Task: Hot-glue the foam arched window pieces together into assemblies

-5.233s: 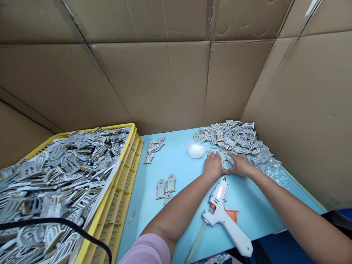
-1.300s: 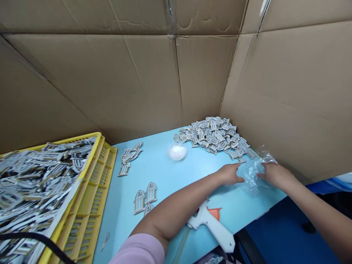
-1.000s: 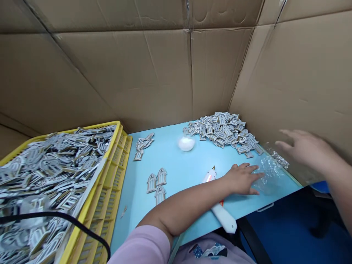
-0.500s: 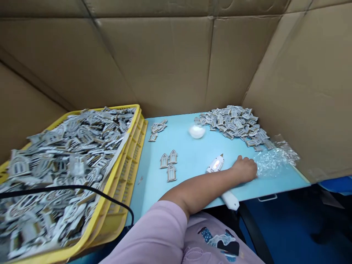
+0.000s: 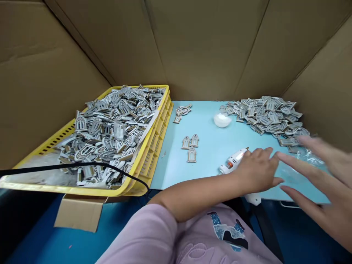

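My left hand (image 5: 257,170) reaches across the front right of the table, its thumb apart from the bent fingers and nothing visible in it. Beneath that hand and wrist lies a white glue gun (image 5: 233,160), its nozzle and handle end showing on either side. My right hand (image 5: 321,179) comes in from the right edge, blurred, with fingers spread and nothing seen in them. Its fingertips are close to my left hand; whether they touch I cannot tell. Crumpled clear plastic (image 5: 310,157) lies behind the right hand, partly covered. Three small arched window-shaped pieces (image 5: 191,154) lie grouped mid-table.
A yellow crate (image 5: 156,143) heaped with similar pieces stands at the left, a black cable (image 5: 110,167) crossing over it. A pile of pieces (image 5: 269,113) lies at the back right, beside a small bowl of white material (image 5: 222,120). Cardboard walls (image 5: 203,51) surround the table.
My right hand has come into view from the right. My left hand's fingers have loosened from a closed shape, the thumb now out. The view has shifted, showing more of the crate.
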`<state>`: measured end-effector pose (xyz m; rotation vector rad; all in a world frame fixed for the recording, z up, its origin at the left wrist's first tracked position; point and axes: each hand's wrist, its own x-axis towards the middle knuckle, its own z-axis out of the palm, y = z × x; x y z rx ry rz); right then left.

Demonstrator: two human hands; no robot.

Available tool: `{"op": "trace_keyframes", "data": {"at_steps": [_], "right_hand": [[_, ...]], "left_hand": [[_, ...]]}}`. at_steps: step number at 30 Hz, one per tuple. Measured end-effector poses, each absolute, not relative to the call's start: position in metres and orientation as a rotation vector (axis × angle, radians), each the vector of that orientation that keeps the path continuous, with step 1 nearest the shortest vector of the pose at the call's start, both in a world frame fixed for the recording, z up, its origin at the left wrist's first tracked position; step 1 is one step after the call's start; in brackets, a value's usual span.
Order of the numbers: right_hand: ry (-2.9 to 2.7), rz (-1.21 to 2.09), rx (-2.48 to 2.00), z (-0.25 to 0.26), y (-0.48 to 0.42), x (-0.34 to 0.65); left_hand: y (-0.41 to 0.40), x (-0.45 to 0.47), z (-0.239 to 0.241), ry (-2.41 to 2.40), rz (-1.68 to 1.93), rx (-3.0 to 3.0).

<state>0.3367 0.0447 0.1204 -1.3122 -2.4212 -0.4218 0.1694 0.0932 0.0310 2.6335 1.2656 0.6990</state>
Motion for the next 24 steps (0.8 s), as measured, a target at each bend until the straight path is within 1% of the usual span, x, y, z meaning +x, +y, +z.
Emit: {"op": "trace_keyframes", "data": {"at_steps": [2,5,7,9,11,14,17,22,24], "right_hand": [[-2.521,-0.315,-1.304,0.093,0.054,0.32],[-2.641,-0.116,-1.455,0.039,0.06,0.303],[-2.641,-0.088,-1.571,0.004,0.058,0.296],[-2.61,-0.08,-1.649,-0.023,0.055,0.29],[-2.586,-0.063,-1.689,-0.041,0.053,0.287],[-2.569,-0.021,-1.697,-0.051,0.055,0.285],[-2.533,0.025,-1.68,-0.051,0.059,0.289],[-2.432,0.073,-1.696,-0.036,0.058,0.305],[-2.354,0.21,-1.682,-0.028,0.054,0.313]], "left_hand": [[0.085,0.112,0.034,1.382,0.698,2.533],[0.076,0.021,0.025,1.788,0.651,2.27],[0.069,-0.025,0.014,1.933,0.641,2.147],[0.06,-0.053,0.001,1.984,0.62,2.076],[0.05,-0.062,-0.011,1.98,0.61,2.049],[0.04,-0.057,-0.028,1.95,0.65,2.051],[0.034,-0.048,-0.041,1.92,0.72,2.083],[0.014,-0.04,-0.051,1.805,0.78,2.176],[0.004,-0.04,-0.05,1.715,0.777,2.238]]}}
